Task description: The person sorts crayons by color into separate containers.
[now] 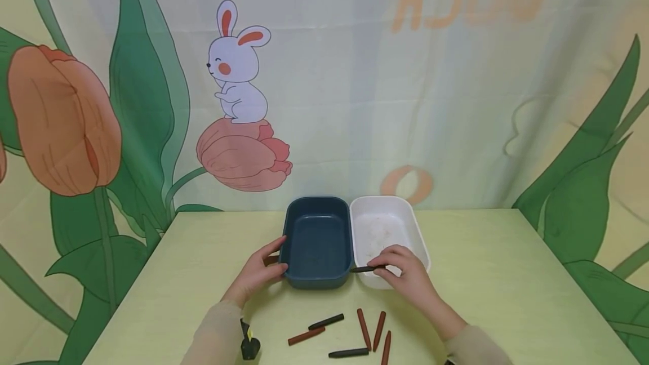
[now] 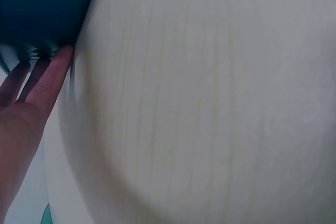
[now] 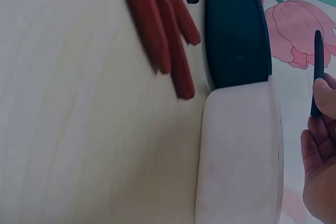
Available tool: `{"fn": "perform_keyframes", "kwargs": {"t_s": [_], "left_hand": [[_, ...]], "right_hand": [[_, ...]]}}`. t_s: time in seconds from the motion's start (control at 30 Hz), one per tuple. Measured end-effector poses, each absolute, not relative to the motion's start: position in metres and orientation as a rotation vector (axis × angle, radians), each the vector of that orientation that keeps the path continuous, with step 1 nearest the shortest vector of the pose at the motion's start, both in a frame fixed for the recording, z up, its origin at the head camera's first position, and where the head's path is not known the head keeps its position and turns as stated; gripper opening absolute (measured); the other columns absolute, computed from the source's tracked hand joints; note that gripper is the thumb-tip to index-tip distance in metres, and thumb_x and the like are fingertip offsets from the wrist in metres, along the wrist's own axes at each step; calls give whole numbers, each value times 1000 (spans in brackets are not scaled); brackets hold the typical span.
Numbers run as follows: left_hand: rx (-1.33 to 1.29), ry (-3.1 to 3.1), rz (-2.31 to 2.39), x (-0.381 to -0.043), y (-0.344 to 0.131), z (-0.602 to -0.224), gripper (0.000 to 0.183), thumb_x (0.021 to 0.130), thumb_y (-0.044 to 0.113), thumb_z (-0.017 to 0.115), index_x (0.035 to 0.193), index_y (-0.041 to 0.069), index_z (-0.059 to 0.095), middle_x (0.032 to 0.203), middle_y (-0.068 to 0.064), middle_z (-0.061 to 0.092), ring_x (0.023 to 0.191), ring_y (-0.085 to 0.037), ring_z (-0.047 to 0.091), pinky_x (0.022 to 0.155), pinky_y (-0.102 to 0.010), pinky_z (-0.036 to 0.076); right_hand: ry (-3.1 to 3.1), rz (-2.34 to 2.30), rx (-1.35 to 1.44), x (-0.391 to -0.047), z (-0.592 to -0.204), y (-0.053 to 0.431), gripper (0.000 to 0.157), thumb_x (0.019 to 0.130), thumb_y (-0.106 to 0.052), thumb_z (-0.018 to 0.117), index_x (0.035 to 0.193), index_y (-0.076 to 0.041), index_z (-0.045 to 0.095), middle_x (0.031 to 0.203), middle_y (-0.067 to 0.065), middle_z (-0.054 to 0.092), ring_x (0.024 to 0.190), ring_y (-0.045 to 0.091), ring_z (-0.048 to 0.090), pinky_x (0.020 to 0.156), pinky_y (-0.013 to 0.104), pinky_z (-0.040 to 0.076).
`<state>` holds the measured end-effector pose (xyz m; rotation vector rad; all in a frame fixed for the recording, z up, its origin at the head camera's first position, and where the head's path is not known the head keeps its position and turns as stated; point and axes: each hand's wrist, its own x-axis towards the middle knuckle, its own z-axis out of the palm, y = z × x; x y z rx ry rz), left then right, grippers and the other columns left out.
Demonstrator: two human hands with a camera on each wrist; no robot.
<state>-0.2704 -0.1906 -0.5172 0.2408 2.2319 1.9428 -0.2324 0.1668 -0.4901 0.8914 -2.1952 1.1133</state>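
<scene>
Over the near rim of the white plastic tub (image 1: 387, 228), the right hand (image 1: 405, 275) pinches a black crayon (image 1: 366, 268), its tip pointing to 9 o'clock toward the dark blue plastic tub (image 1: 318, 241). The left hand (image 1: 258, 272) rests straight fingers against that tub's side. At 6 o'clock, 6 loose crayons (image 1: 364, 328) lie on the pale green tabletop (image 1: 507, 280).
</scene>
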Motion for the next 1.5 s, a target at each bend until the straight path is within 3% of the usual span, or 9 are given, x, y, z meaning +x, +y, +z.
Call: {"fn": "perform_keyframes", "kwargs": {"t_s": [0.13, 0.37, 0.57, 1.1, 1.4, 1.5], "left_hand": [[231, 2234, 1946, -271, -189, -518, 70, 88, 2, 67, 152, 8, 41, 154, -21, 35, 129, -41, 46, 89, -43, 54], [194, 2223, 1962, -274, -188, -518, 71, 87, 3, 69, 152, 10, 41, 153, -21, 36, 129, -41, 47, 89, -43, 55], [176, 2194, 1983, -277, -187, -518, 72, 86, 2, 69, 152, 10, 40, 153, -22, 35, 129, -41, 47, 88, -44, 54], [168, 2165, 1979, -273, -186, -512, 73, 86, 2, 68, 152, 11, 40, 154, -21, 34, 130, -42, 46, 91, -47, 53], [228, 2164, 1913, -275, -192, -510, 76, 86, 4, 71, 154, 11, 36, 156, -21, 31, 130, -41, 46, 91, -42, 53], [234, 2183, 1872, -277, -194, -509, 77, 86, 6, 73, 154, 11, 36, 156, -20, 32, 130, -41, 47, 91, -41, 53]], "right_hand": [[-2203, 1146, 856, -240, -488, 155, 30, 71, 4, 84, 93, -15, 77, 92, -5, 65, 87, 15, 61, 76, 25, 51], [-2239, 1215, 824, -254, -480, 137, 26, 76, 3, 81, 94, -15, 78, 92, -5, 64, 84, 14, 63, 72, 39, 57], [-2262, 1193, 810, -265, -473, 124, 23, 78, 1, 80, 95, -14, 78, 93, -3, 65, 85, 17, 64, 74, 35, 56], [-2367, 1230, 683, -285, -464, 97, 16, 82, -2, 79, 96, -12, 78, 95, 1, 66, 90, 21, 63, 79, 37, 54], [-2425, 1229, 638, -292, -465, 85, 15, 85, -4, 77, 97, -13, 77, 95, 1, 65, 89, 20, 63, 80, 36, 55], [-2446, 1212, 666, -291, -464, 82, 18, 85, -5, 77, 102, -11, 77, 100, 3, 67, 96, 24, 64, 86, 39, 53]]}}
